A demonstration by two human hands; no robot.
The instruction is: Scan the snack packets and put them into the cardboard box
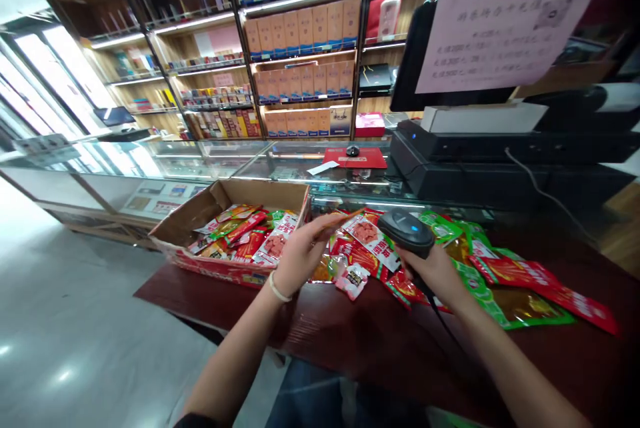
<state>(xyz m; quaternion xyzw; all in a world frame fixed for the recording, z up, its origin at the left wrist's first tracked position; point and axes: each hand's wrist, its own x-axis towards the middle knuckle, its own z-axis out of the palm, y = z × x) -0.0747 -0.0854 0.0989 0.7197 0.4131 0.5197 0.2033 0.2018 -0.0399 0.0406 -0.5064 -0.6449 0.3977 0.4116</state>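
Observation:
My right hand (434, 269) is wrapped round the handle of a black barcode scanner (406, 229) with a blue light on top. Its head is over a heap of snack packets, and a cable hangs below the hand. My left hand (311, 241) has its fingers stretched out to the right, at the near right corner of an open cardboard box (235, 275). Its fingertips are close to a white and red packet (373, 241); whether they touch anything I cannot tell. Under the scanner lie red packets (403, 288) and a small white and red sachet (353, 280).
Snack packets (240, 231) fill part of the box. Green packets (525, 305) and long red packets (545, 281) lie on the brown table (320, 341) at right. Behind are a glass counter (240, 158), a mouse on a red mat (370, 159), and a monitor (413, 61) bearing a paper notice.

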